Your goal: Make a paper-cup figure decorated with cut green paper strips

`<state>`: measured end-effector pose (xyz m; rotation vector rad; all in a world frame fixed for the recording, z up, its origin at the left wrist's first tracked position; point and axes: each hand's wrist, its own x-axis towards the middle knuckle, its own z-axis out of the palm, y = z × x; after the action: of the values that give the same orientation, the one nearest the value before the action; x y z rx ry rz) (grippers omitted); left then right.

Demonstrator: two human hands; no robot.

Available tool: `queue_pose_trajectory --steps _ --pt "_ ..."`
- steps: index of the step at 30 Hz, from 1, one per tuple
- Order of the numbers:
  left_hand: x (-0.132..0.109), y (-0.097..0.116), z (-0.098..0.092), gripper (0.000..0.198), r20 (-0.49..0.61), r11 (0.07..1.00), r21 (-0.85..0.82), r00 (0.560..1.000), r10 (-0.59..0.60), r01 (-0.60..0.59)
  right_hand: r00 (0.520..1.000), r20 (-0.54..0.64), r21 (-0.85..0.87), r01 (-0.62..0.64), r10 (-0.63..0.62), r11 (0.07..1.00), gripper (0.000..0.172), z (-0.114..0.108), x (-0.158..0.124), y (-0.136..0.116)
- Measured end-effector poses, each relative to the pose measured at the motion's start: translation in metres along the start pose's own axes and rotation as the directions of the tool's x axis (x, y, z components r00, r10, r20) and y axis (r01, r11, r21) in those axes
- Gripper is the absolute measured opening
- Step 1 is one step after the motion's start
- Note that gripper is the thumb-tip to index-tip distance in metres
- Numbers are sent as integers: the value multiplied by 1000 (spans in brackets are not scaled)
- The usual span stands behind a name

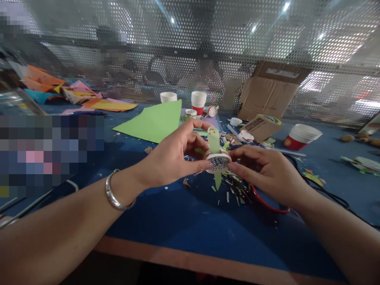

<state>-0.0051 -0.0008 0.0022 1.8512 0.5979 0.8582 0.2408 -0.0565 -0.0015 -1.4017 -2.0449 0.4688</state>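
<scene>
Between my hands is a small paper turtle (219, 161), with a round white disc drawn over in dark lines and green paper parts pointing up and down. My left hand (178, 152) pinches the disc's left edge between thumb and fingers, with a silver bangle on that wrist. At the disc's right edge, my right hand (264, 168) holds it with thumb and fingertips. The turtle is raised over the blue table (190, 225). Paper scraps (234, 192) lie beneath and behind it, beside a red-handled tool (267, 205) partly hidden by my right hand.
Green paper (154, 122) lies behind my left hand. Stacked cups (198, 103) stand at the back, others (301, 136) at right. A cardboard box (267, 95) leans on the perforated screen (178, 47). Coloured paper (74, 93) is piled back left; another turtle (366, 163) lies far right.
</scene>
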Motion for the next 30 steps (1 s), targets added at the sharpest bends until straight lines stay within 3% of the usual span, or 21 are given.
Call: queue_pose_trajectory --steps 6,12,17,24,30 --pt "-4 5 5 62 -17 995 80 998 57 -55 1000 -4 8 -11 11 1000 37 1 0 2" --pt "2 3 6 55 -109 967 -205 979 -175 150 997 -81 50 -3 7 999 35 2 0 -2" --pt "7 -3 6 46 -125 888 -387 940 -317 248 980 -176 -56 84 -93 995 30 4 -1 -1" --pt "6 -4 12 46 -129 853 -467 937 -326 233 965 -165 -116 188 -206 975 24 10 -2 -1" --pt "9 0 12 35 -85 750 -599 909 -408 281 971 -214 -87 84 -101 993 26 10 0 -1"
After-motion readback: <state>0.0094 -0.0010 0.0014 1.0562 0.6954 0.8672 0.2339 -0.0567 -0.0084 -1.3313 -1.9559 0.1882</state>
